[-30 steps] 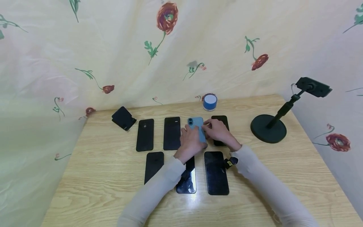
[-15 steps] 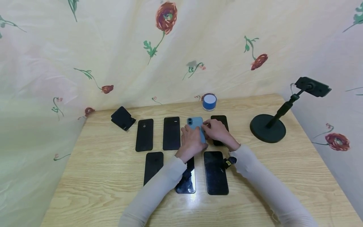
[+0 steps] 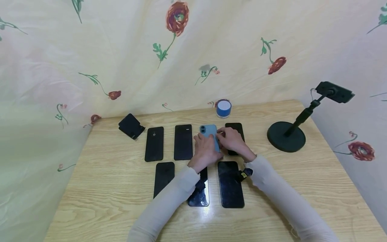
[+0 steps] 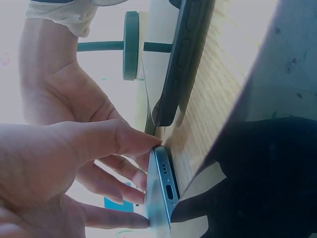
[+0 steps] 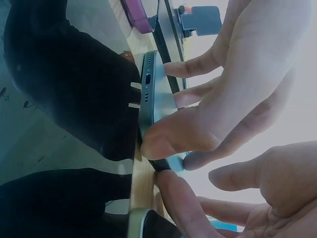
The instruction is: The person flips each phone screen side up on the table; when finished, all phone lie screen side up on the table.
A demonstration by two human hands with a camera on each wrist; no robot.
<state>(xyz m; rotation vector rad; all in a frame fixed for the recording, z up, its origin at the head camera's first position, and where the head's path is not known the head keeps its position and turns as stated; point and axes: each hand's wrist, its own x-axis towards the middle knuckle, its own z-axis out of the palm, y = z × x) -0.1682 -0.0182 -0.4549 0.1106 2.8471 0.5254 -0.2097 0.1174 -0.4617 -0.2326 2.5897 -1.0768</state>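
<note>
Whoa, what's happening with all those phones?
Someone's left grip has the light blue phone between thumb and fingers, and their right grip is at its right side. The blue phone has its camera side up. Six other phones lie around it on the wooden table, three of them in the nearer row.

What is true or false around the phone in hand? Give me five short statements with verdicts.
The left hand holds a light-blue rectangular phone. True.
Its screen faces up. False: its back, with camera lenses, faces up.
A black round-based stand is right of the dark rectangular phones in the head view. True.
A blue cylinder with a white top stands beyond the phones. True.
The stand touches the cylinder. False: they stand apart.
</note>
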